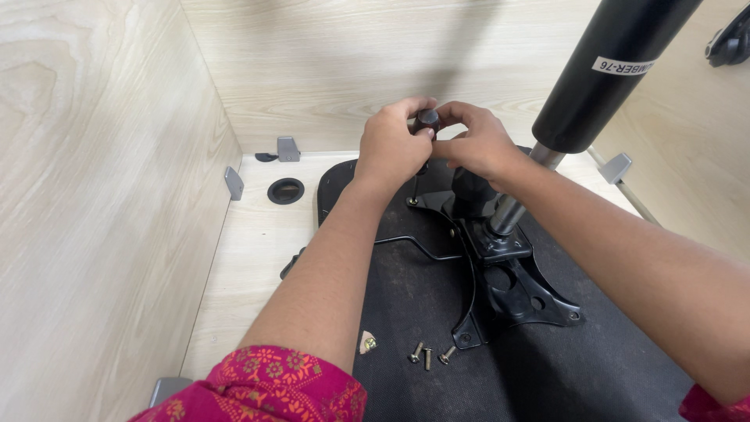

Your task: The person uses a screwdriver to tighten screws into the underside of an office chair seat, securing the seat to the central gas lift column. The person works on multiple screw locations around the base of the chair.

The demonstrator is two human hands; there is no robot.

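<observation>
Seat (437, 367) black, upside down on pale table (258, 258) | metal plate (508, 273) on it | left hand (391, 148), right hand (476, 144) both pinch dark screwdriver handle (426, 119), thin shaft down to far corner screw (412, 202) | tip may slip if tilted | loose screws (428, 355) may roll

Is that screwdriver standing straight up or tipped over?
Upright. Both hands, left and right, grip the screwdriver handle, and its thin shaft runs straight down to a corner hole of the black metal plate.
</observation>
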